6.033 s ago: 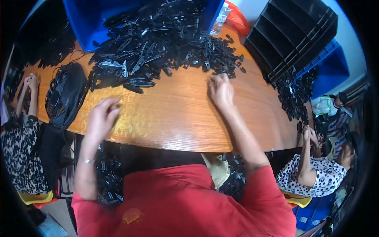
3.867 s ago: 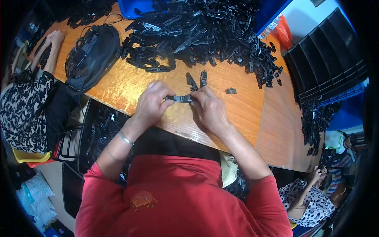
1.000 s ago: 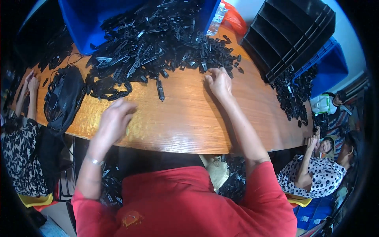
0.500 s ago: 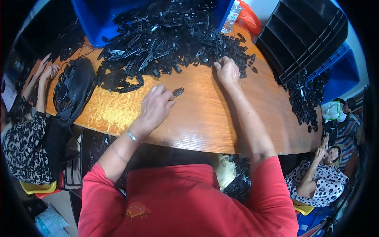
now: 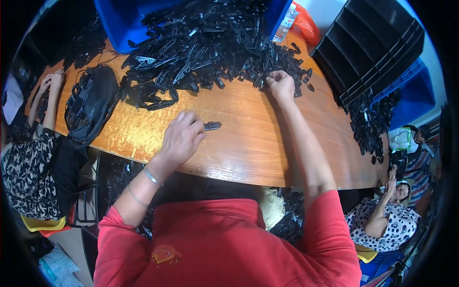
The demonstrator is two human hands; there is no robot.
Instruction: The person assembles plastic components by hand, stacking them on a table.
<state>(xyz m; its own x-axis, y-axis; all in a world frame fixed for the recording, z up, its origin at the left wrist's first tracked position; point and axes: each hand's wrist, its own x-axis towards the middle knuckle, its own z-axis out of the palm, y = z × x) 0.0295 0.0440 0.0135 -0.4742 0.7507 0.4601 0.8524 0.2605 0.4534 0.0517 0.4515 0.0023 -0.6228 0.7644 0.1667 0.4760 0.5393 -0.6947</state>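
Note:
My left hand is closed over the near half of the table, its fingers around one end of a small black plastic part. The part's free end points right. At the right edge of a heap of black plastic parts, my right hand has thumb and forefinger brought together. Whatever may be between those fingertips is too small and dark to make out against the heap. Many of the heaped parts are long and narrow, others short and blocky.
The heap spills from a blue bin onto the wooden table. Left lies a black bag; at the back right are a plastic bottle, a red bag and a black compartment tray. People sit at both sides.
My left hand has drawn slightly nearer to me, and the black part in it has turned closer to level. My right hand's fingers have shifted at the heap's edge.

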